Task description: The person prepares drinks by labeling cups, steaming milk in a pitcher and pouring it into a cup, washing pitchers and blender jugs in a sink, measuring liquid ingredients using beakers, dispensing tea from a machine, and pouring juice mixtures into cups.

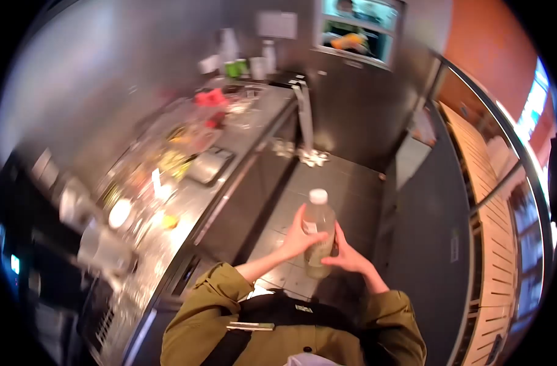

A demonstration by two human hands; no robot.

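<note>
A clear bottle (318, 221) with a white cap stands nearly upright between my two hands, in front of my body and above the tiled floor. Some pale, cloudy liquid seems to fill its lower part. My left hand (301, 236) wraps the bottle's left side at mid-height, the thumb pointing up along it. On the right side, a bit lower, my right hand (347, 253) holds it with fingers and thumb. The cap is on, and neither hand touches it. A label or print on the bottle is too blurred to read.
Along the left runs a steel counter (187, 210) with blurred food containers, a metal pan (209, 165) and a grey jug (104, 247). White cloths or papers (312, 157) lie near its far end. A dark partition (422, 226) borders the right. A hatch window (356, 30) opens in the back wall.
</note>
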